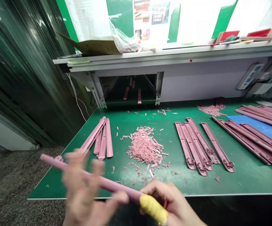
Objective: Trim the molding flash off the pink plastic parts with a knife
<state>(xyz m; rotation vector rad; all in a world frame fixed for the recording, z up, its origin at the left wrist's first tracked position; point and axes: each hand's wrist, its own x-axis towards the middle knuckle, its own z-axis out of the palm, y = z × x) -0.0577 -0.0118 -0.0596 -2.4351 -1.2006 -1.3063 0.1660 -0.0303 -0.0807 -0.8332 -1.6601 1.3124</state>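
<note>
A long pink plastic strip (113, 185) slants across the front of the bench, its far end up to the left. My right hand (171, 201) grips its near end, with a yellow wrapping (153, 208) on the thumb. Something small and red (165, 204) shows in this hand, mostly hidden by the fingers. My left hand (84, 188) is smeared by motion. Its fingers look spread apart in front of the strip; whether they touch it is unclear. Just beyond lies a heap of pink shavings and offcuts (142, 146).
Several finished-looking pink strips (106, 138) lie fanned at left. More pink strips (194, 144) lie at right, others (253, 141) by a blue sheet (268, 128). A second scrap pile (211, 110) sits behind. A shelf (173, 53) spans the back, above a bin opening (131, 88).
</note>
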